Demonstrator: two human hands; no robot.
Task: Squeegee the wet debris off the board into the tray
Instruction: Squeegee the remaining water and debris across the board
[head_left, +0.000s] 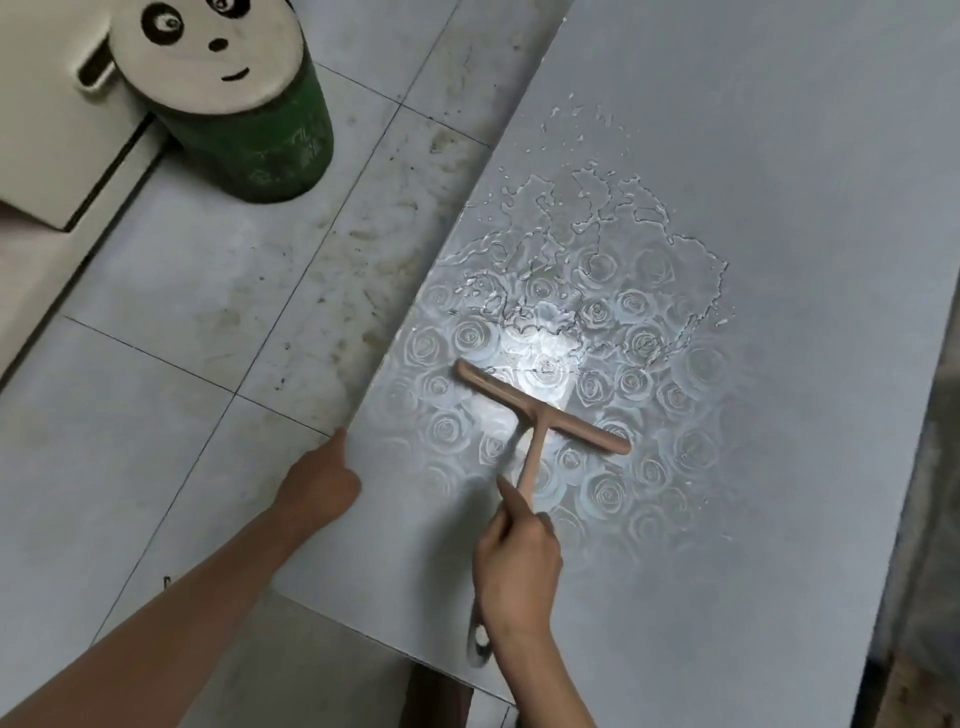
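Nearest the camera, the right hand has its grip closed round the lower end of the squeegee handle, with one finger laid up along the shaft. The left hand sits at the left edge of the board. Its fingers are hidden at that edge, so whether its grip is wrapped round the sheet or merely pressing on it cannot be told.

The squeegee lies on the board's rose-patterned middle. Its blade's long axis runs from upper left to lower right across the view. The handle leaves the blade's centre and comes back down toward the person, so the working edge faces away, toward the far side.

Just beyond the blade lies the puddle, ragged-edged and reaching close to the board's left edge. No tray is in view, so the right direction for a stroke cannot be judged.

The main risk is water escaping sideways. The pool looks wider than the blade, so a straight push would likely let it curl round both ends. The left spill could then run over the edge onto the stained floor. A grip this far down the handle may also give weak pressure and leave streaks in the pattern. The board could shift if the left hand eases.

Farthest off, a green bin with a panda lid stands on the floor.
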